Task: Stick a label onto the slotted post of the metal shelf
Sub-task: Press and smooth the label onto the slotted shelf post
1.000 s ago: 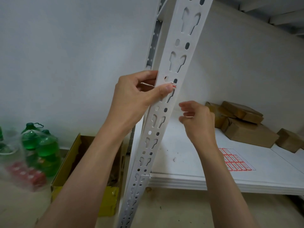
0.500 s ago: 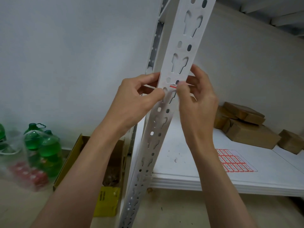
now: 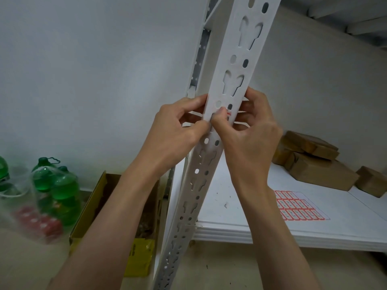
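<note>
Both hands on white painted-metal slotted post (image 3: 227,84), frame centre. Left hand (image 3: 178,135) curled round post's 9 o'clock edge, thumb on front face; prob. bracing it. Right hand (image 3: 249,130) wraps 3 o'clock edge, thumb pressing small red-bordered white paper label (image 3: 228,113) flat on front face, just below an oval hole pair. Label mostly hidden under thumb; can't tell if fully stuck. Post smooth, matte, punched w/ keyhole slots. Red-and-white label sheet (image 3: 297,205) lies flat on white shelf board (image 3: 240,206) at 4 o'clock, within reach.
</note>
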`<state>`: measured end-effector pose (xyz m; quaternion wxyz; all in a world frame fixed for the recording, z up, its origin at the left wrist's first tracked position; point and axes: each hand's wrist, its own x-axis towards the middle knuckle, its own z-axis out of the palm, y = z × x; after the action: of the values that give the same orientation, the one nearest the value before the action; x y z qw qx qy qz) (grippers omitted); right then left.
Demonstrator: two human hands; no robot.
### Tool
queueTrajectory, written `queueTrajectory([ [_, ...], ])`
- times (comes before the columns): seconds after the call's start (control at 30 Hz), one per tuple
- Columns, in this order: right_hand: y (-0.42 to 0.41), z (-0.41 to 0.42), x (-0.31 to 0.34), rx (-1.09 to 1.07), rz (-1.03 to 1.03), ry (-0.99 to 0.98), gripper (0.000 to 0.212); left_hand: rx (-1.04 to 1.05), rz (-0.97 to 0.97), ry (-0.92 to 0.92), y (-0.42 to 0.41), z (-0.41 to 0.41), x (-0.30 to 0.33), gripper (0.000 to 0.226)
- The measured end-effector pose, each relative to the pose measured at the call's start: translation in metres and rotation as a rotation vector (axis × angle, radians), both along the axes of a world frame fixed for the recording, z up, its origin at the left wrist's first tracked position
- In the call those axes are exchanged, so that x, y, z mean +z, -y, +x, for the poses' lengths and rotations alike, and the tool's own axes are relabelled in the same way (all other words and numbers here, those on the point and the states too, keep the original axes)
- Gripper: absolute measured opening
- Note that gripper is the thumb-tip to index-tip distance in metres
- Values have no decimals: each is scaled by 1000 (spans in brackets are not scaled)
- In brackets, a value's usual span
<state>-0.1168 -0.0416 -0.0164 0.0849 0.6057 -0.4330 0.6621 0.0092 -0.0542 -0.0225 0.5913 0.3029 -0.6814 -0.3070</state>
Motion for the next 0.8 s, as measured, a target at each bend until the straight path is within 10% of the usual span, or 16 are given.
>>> queueTrajectory([
  [0.8, 0, 11, 2, 32, 83, 21, 31, 4, -9, -36, 3, -2, -3, 41],
])
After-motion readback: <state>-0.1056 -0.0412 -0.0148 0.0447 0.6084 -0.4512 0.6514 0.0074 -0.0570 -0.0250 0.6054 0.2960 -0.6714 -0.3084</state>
